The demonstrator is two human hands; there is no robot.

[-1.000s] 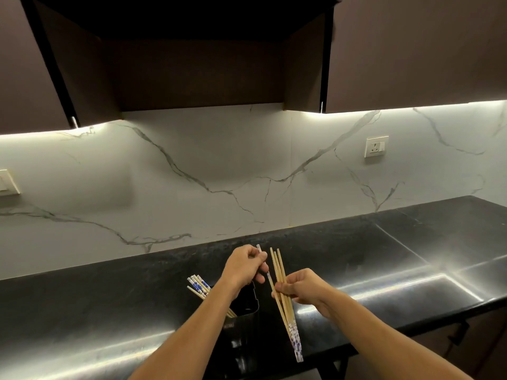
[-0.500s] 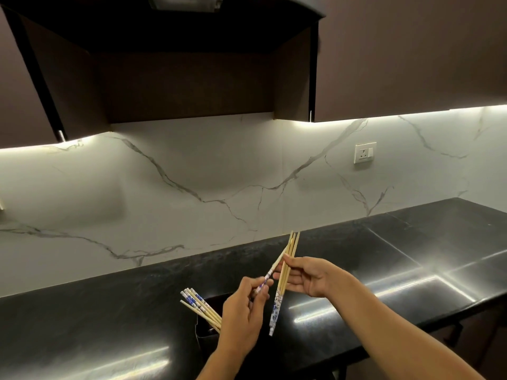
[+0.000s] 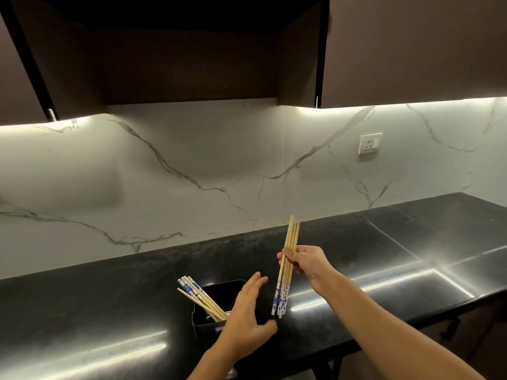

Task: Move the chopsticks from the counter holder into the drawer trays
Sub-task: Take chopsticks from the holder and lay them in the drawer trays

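Step in hand, by the look of it: gathering more chopsticks out of the holder (image 3: 219, 305) before any trip to the drawer, which is out of sight.

Left of the holder: only bare black counter (image 3: 82, 297). Leaning out over the holder's left rim: remaining chopsticks (image 3: 199, 297), a loose fan, blue-patterned ends up and outward, plain ends down in the holder. Best taken low on the shafts, close above the rim, where the fan narrows; gathered as one bunch rather than singly; lifted along their own lean, not straight up, to avoid levering the holder over.

Over the holder's right rim: left hand (image 3: 247, 316), empty, fingers spread and extended, thumb out to the right, pinching nothing. Better turned toward the leaning sticks to the left, closing only once around them.

Right of the holder and higher: right hand (image 3: 306, 263) pinching the held bundle (image 3: 288, 266) between thumb and fingers around mid-length, near upright, patterned ends hanging down just right of the holder. Grip best kept firm, ends level, so new sticks can be added alongside without any slipping free.
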